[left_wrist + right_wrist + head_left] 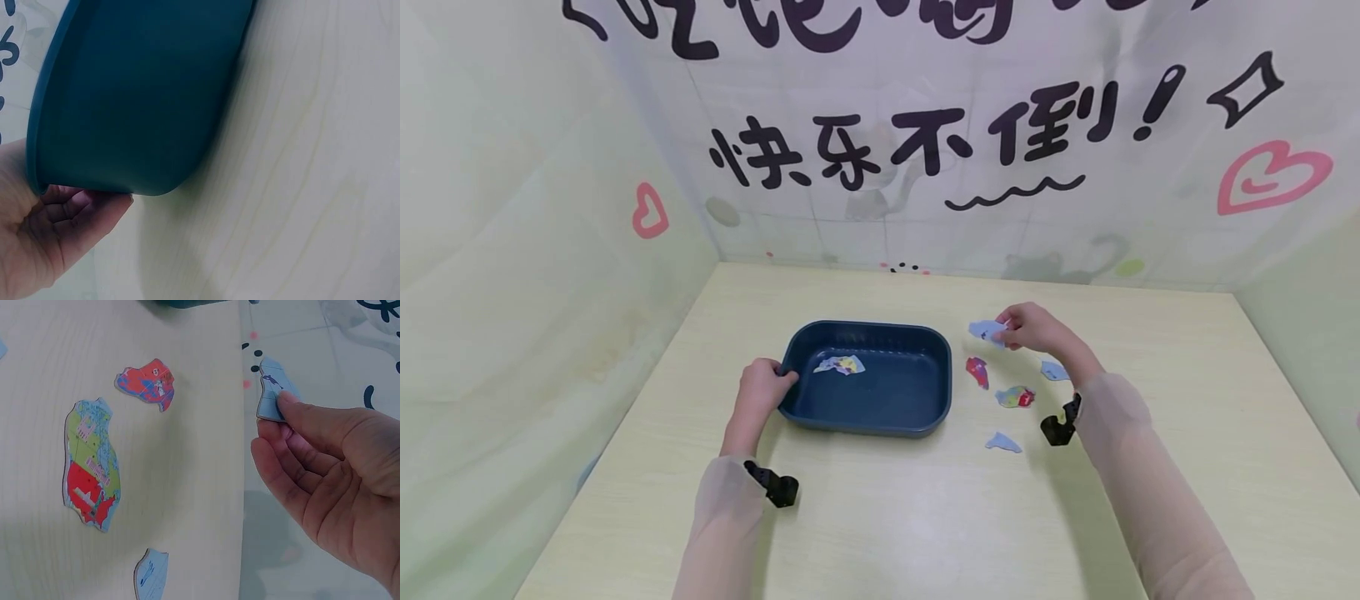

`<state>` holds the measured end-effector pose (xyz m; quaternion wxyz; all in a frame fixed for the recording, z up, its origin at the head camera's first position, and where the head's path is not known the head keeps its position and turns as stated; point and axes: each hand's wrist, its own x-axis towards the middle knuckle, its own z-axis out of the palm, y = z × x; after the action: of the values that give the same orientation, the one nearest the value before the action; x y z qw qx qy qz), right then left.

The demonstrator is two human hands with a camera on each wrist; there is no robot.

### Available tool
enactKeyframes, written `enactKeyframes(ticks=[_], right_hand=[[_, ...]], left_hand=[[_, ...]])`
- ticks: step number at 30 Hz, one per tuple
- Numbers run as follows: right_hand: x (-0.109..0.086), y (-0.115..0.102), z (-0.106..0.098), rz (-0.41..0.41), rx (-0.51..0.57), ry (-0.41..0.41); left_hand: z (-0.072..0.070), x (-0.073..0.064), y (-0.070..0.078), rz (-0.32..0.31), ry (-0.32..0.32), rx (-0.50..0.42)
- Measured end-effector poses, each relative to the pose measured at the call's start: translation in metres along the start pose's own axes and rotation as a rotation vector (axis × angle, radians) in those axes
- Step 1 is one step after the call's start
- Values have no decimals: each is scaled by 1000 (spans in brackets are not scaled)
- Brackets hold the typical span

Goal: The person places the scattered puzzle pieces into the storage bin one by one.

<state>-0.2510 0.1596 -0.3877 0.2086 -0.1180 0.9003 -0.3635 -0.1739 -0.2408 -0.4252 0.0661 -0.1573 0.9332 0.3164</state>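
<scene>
A dark blue rectangular tub (pixel 872 392) stands on the table, with several map puzzle pieces (pixel 841 365) lying in its left part. My left hand (pixel 763 387) grips the tub's left rim, thumb over the edge; in the left wrist view its fingers curl under the lip. To the right of the tub, my right hand (pixel 1033 327) pinches a light blue puzzle piece (pixel 275 390) between thumb and fingers, held above the table. Below that hand lie a red and purple piece (pixel 977 372), a green and red map piece (pixel 1016 397) and a blue piece (pixel 1055 371).
Another light blue piece (pixel 1003 442) lies nearer the front, right of the tub. The pale wooden table (pixel 880 517) meets a printed cloth (pixel 880 225) with black writing at its back, and cloth also hangs along both sides.
</scene>
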Motion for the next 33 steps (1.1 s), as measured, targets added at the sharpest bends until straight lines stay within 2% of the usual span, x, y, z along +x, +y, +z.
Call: enactKeyframes(ticks=[22, 33], right_hand=[[19, -33, 21, -51, 16, 14], [25, -49, 31, -62, 30, -19]], left_hand=[[0, -1, 0, -15, -3, -9], [1, 1, -1, -14, 8, -12]])
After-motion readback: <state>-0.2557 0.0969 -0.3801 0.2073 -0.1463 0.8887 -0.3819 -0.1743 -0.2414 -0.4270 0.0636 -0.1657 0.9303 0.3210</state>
